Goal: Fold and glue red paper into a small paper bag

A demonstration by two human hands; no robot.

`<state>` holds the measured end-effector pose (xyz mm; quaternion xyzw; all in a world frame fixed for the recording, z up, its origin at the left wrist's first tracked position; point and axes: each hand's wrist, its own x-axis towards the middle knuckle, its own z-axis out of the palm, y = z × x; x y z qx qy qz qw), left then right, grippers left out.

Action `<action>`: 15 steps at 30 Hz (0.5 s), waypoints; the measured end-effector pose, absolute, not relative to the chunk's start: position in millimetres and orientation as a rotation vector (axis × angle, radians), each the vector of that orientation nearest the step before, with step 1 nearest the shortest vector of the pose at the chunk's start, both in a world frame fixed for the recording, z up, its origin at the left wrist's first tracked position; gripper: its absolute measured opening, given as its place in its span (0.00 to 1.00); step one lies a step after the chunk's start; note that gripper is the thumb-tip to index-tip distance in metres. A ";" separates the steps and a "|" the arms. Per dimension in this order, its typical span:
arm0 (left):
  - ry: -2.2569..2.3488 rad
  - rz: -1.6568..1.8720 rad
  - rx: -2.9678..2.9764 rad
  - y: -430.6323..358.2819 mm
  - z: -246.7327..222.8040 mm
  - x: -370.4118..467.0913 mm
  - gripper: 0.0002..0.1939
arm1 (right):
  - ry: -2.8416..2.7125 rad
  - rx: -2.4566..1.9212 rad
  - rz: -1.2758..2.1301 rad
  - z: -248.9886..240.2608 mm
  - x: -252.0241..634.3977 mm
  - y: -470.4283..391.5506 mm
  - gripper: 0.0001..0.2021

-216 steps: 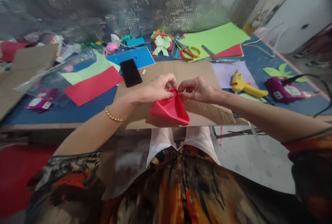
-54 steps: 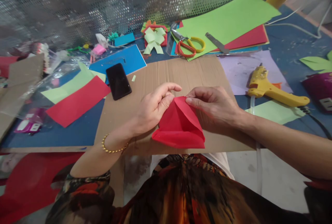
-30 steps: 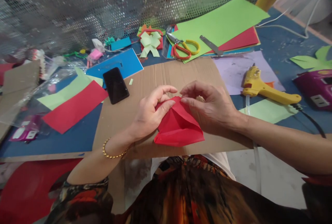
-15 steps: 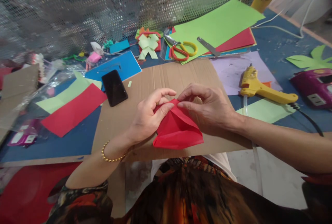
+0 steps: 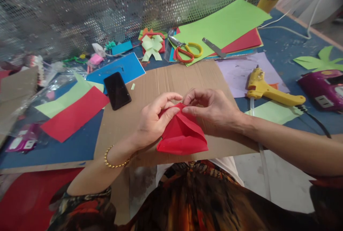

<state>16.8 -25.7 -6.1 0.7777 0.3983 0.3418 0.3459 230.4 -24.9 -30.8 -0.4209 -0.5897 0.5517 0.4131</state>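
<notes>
A folded piece of red paper is held between my two hands, above a sheet of brown cardboard. Its wide, creased edge faces me, and its narrow tip points away. My left hand grips the left side near the tip, thumb on top. The thumb and fingers of my right hand pinch the tip from the right. Fingers hide part of the tip.
A black phone and a red paper strip lie to the left. Scissors and a metal strip rest on green paper at the back. A yellow glue gun with its cord lies right.
The view has shifted very slightly. Both hands stay on the red paper's tip, and my right fingers have moved only a little.
</notes>
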 end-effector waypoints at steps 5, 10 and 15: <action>1.037 0.873 2.085 -27.7 -6.4 17.0 0.08 | -1.407 -1.069 1.495 -32.7 228.3 -26.7 0.18; 1.051 0.863 2.109 -28.1 -6.4 16.6 0.09 | -1.417 -1.075 1.442 -33.1 227.7 -28.0 0.18; 1.047 0.864 2.089 -28.0 -5.0 16.4 0.09 | -1.473 -1.090 1.336 -31.7 227.5 -28.3 0.17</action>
